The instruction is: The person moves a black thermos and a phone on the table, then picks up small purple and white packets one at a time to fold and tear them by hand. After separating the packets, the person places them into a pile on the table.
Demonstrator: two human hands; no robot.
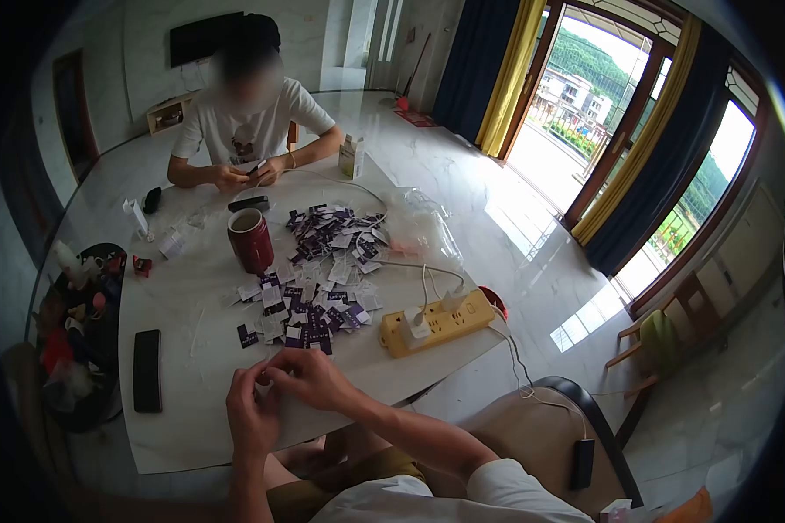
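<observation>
My left hand (pixel 252 410) and my right hand (pixel 312 377) meet over the near edge of the white table (pixel 183 436). Both have their fingers curled in a pinch, fingertips against each other. Anything between them is too small or hidden to make out. Just beyond my hands lies a loose pile of small purple and white cards (pixel 310 318), spreading toward the far side. A dark red mug (pixel 250 241) stands left of the pile.
A yellow power strip (pixel 438 323) with plugs and cables sits at the right edge. A black phone-like object (pixel 147 370) lies left. Clear plastic bags (pixel 423 228) rest at the right. Another person (pixel 249 131) sits opposite, holding something small. A chair (pixel 532 436) stands at my right.
</observation>
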